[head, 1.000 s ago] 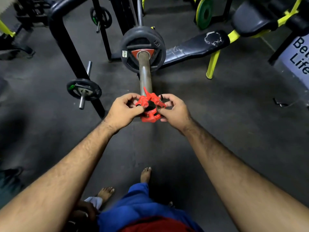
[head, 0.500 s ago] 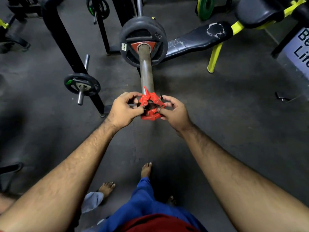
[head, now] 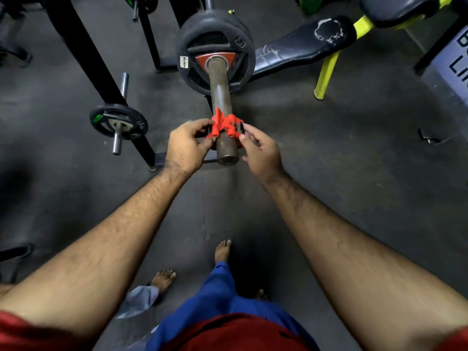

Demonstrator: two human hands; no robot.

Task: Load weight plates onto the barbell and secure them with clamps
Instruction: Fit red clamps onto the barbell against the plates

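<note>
The clamp (head: pixel 224 125) has slid onto the barbell sleeve (head: pixel 220 84), between both hands.

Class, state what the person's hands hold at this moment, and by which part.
Both hands hold the red plastic barbell clamp: left hand pinches its left side, right hand its right side. It sits around the steel barbell sleeve.
</note>
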